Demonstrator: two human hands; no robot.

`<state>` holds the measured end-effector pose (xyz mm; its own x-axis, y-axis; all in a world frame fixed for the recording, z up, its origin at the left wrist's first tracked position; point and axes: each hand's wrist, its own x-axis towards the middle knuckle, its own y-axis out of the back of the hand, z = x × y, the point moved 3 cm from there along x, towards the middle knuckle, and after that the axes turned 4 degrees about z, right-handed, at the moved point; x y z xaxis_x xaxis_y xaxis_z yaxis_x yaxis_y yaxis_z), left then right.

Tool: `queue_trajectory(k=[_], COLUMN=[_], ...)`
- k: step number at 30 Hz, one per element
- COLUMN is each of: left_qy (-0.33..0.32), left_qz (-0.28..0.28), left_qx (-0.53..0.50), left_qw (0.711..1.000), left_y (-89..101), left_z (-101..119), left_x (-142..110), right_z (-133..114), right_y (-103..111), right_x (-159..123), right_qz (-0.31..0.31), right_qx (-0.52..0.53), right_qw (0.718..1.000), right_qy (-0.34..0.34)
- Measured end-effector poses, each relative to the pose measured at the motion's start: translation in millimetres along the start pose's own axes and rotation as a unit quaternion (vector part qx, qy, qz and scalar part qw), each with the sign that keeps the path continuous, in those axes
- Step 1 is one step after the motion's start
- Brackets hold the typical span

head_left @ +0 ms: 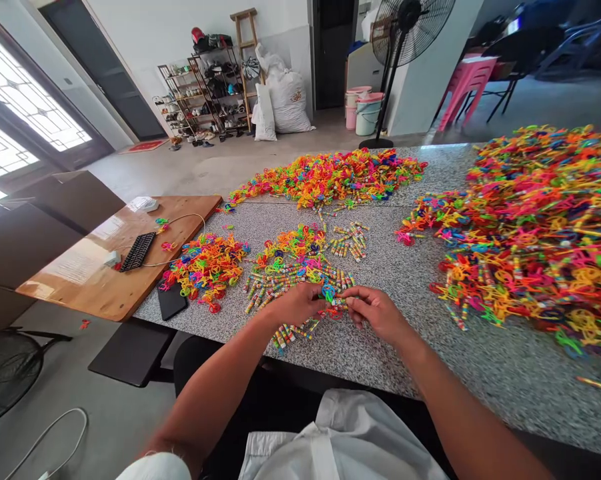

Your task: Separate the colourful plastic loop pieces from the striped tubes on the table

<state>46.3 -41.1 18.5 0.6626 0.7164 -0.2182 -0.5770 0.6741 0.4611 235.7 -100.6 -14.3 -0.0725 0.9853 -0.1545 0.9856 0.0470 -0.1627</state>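
Observation:
Near the table's front edge, my left hand (303,305) pinches a small blue and green looped plastic piece (329,291). Close beside it, the fingertips of my right hand (377,312) are closed on a short patterned stick (341,299), whose end meets the looped piece; whether the two are joined is too small to tell. Around and under my hands lie several more patterned sticks (267,288), with a small heap of bright plastic loops (300,244) just behind. Another loose group of patterned sticks (349,241) lies farther back.
A large mound of colourful pieces (540,227) covers the right side of the speckled table (380,267). Other heaps lie at the back (330,177) and left (210,267). A wooden board (180,233) with a keyboard (138,251) adjoins on the left, near a black phone-like slab (172,302).

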Motion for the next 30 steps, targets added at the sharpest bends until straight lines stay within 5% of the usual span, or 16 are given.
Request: queue_trajectory(k=[4, 8, 11, 13, 16, 18, 20, 23, 25, 30], left_qy=[-0.038, -0.07, -0.075, -0.05, 0.005, 0.033, 0.058, 0.091, 0.097, 0.097], left_qz=[0.091, 0.113, 0.143, 0.169, 0.195, 0.21, 0.222, 0.223, 0.202, 0.163], left_qx=[0.186, 0.211, 0.234, 0.296, 0.385, 0.407, 0.407, 0.402, 0.398, 0.385], left_qw=[0.978, 0.968, 0.959, 0.939, 0.902, 0.888, 0.884, 0.884, 0.89, 0.904], left_y=[-13.5, -19.0, -2.1, 13.3, 28.1, 30.5, 29.7, 29.8, 32.5, 47.0], left_z=[2, 5, 4, -3, -19, -29, -35, -40, -42, -48], left_x=[6, 17, 26, 34, 48, 59, 70, 84, 91, 98], right_z=[6, 16, 14, 10, 11, 16, 21, 27, 27, 24], right_y=[4, 20, 59, 90, 114, 108, 86, 52, 39, 34], right_x=[-5, -4, -1, -2, 0, 10, 24, 48, 61, 77], right_qz=[0.04, 0.094, 0.248, 0.37, 0.446, 0.408, 0.324, 0.231, 0.213, 0.177], right_qx=[-0.141, -0.103, 0.005, 0.105, 0.159, 0.057, -0.165, -0.433, -0.489, -0.523], right_qw=[0.988, 0.989, 0.967, 0.919, 0.876, 0.91, 0.931, 0.871, 0.846, 0.833], right_qy=[0.053, 0.051, 0.053, 0.081, 0.087, 0.049, 0.017, 0.012, 0.011, -0.008])
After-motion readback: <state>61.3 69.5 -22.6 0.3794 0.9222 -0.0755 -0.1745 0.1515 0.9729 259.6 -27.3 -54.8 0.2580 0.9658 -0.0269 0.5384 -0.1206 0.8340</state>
